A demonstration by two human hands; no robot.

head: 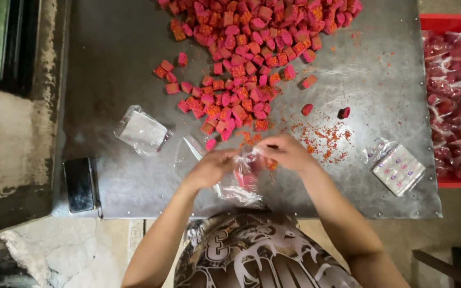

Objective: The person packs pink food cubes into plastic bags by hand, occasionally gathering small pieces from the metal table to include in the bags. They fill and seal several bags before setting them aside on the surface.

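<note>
My left hand (212,166) grips the mouth of a small clear plastic bag (240,184) that hangs over the near part of the metal table (113,64). Some pink-red pieces lie inside the bag. My right hand (285,151) is at the bag's opening, fingers pinched together, apparently on a red piece. Just beyond my hands lies a big heap of red and pink cubes (241,58), spreading from the table's far edge toward the middle.
A stack of empty clear bags (141,130) lies at the left, a dark phone (79,184) at the near left corner. A packet of small labels (398,169) sits at the right. A red crate (454,24) of filled bags stands beyond the right edge. Red crumbs (324,140) are scattered.
</note>
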